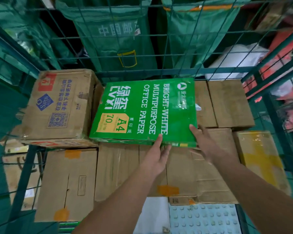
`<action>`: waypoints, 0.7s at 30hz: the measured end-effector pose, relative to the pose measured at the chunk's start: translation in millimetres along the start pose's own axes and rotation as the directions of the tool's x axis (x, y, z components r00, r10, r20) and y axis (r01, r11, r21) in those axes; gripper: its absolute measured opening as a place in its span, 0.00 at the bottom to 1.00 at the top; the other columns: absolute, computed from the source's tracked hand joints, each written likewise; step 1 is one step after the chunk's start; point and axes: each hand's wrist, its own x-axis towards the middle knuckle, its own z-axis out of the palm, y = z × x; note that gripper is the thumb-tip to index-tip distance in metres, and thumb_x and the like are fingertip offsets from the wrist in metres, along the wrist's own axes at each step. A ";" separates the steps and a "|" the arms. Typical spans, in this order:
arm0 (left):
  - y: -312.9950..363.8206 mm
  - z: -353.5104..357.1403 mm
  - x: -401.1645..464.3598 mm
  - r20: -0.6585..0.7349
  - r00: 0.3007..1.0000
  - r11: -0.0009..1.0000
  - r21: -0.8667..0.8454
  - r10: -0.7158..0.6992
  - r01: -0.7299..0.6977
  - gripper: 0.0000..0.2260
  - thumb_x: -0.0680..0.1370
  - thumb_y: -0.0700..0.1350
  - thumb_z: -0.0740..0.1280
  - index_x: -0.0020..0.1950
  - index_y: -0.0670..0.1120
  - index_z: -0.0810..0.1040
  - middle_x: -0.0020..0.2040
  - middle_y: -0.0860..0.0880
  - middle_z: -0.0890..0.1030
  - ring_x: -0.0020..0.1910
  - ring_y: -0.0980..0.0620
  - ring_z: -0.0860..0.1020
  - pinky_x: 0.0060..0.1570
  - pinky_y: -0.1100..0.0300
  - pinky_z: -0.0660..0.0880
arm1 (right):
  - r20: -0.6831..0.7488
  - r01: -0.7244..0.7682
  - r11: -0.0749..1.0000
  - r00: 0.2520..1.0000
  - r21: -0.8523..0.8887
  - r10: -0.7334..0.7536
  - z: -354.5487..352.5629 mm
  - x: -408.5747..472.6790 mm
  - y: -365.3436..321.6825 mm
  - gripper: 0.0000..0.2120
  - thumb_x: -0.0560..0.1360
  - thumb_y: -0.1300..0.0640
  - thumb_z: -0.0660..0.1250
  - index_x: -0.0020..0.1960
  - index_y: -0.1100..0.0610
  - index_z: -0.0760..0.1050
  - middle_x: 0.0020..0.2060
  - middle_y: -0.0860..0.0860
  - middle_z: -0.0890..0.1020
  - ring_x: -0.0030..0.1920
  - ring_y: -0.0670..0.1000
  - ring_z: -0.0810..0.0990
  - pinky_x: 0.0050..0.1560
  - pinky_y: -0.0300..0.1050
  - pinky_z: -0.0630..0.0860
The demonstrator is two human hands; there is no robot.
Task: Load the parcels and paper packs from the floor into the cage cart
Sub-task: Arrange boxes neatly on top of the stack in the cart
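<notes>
A green pack of A4 office paper (142, 110) lies flat on top of cardboard parcels inside the green wire cage cart (176, 71). My left hand (156, 156) reaches to the pack's near edge, its fingers straight and touching that edge. My right hand (206, 142) lies with straight fingers against the pack's near right corner. To the left of the pack stands a taller brown box (61, 105) with a red label and blue logo. Several plain cardboard parcels (122, 169) fill the layer below.
A yellow-taped box (259, 157) sits at the right side of the cart. A bubble-wrap parcel (203, 218) lies at the near edge. Green mail sacks (115, 34) hang behind the cage's back mesh. Red and white items (277, 53) lie beyond the right wall.
</notes>
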 end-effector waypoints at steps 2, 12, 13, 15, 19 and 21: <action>8.1 16.6 14.8 -0.029 0.998 0.999 -0.010 0.053 -0.054 0.28 0.78 0.44 0.75 0.76 0.44 0.71 0.76 0.40 0.69 0.64 0.44 0.80 0.51 0.55 0.84 | -0.031 0.016 1.000 0.999 0.005 -0.016 15.3 8.2 -0.3 0.31 0.80 0.41 0.68 0.78 0.43 0.59 0.72 0.50 0.74 0.58 0.57 0.81 0.56 0.53 0.82; 76.4 -45.6 56.2 -0.262 0.951 0.984 0.114 0.163 -0.138 0.22 0.84 0.50 0.66 0.77 0.47 0.68 0.70 0.40 0.75 0.54 0.45 0.82 0.42 0.54 0.84 | -0.028 -0.094 0.995 0.995 0.020 0.095 40.1 34.1 14.3 0.17 0.84 0.63 0.61 0.67 0.46 0.64 0.43 0.61 0.75 0.38 0.52 0.77 0.35 0.39 0.76; 82.3 -51.0 58.7 -0.267 0.946 0.981 0.111 0.182 -0.158 0.21 0.84 0.50 0.65 0.76 0.47 0.69 0.69 0.40 0.75 0.52 0.46 0.82 0.41 0.55 0.84 | -0.058 -0.059 0.998 0.997 -0.003 0.059 40.1 40.7 15.7 0.19 0.83 0.64 0.62 0.69 0.47 0.63 0.45 0.59 0.75 0.34 0.47 0.73 0.31 0.37 0.74; 93.0 -57.9 61.6 -0.268 0.941 0.978 0.089 0.207 -0.190 0.19 0.84 0.49 0.65 0.74 0.46 0.70 0.66 0.40 0.77 0.52 0.46 0.82 0.45 0.54 0.83 | -0.029 -0.004 0.999 1.000 -0.040 0.003 44.4 49.8 14.5 0.28 0.81 0.61 0.65 0.76 0.48 0.59 0.62 0.57 0.75 0.40 0.43 0.73 0.51 0.46 0.81; 100.0 -67.2 59.3 -0.296 0.924 0.970 0.048 0.242 -0.239 0.20 0.84 0.48 0.66 0.75 0.44 0.70 0.58 0.39 0.79 0.51 0.46 0.82 0.52 0.53 0.83 | 0.123 -0.004 0.998 0.992 -0.069 0.013 57.7 43.1 6.8 0.32 0.82 0.59 0.65 0.81 0.47 0.55 0.74 0.58 0.70 0.44 0.43 0.71 0.69 0.60 0.73; 94.8 -70.2 53.8 -0.283 0.923 0.966 0.077 0.260 -0.248 0.20 0.84 0.49 0.65 0.75 0.44 0.70 0.58 0.40 0.80 0.52 0.45 0.83 0.52 0.53 0.83 | 0.127 -0.038 0.998 0.991 -0.045 0.044 55.5 36.5 5.8 0.31 0.83 0.61 0.62 0.82 0.45 0.57 0.70 0.62 0.75 0.40 0.47 0.74 0.69 0.61 0.73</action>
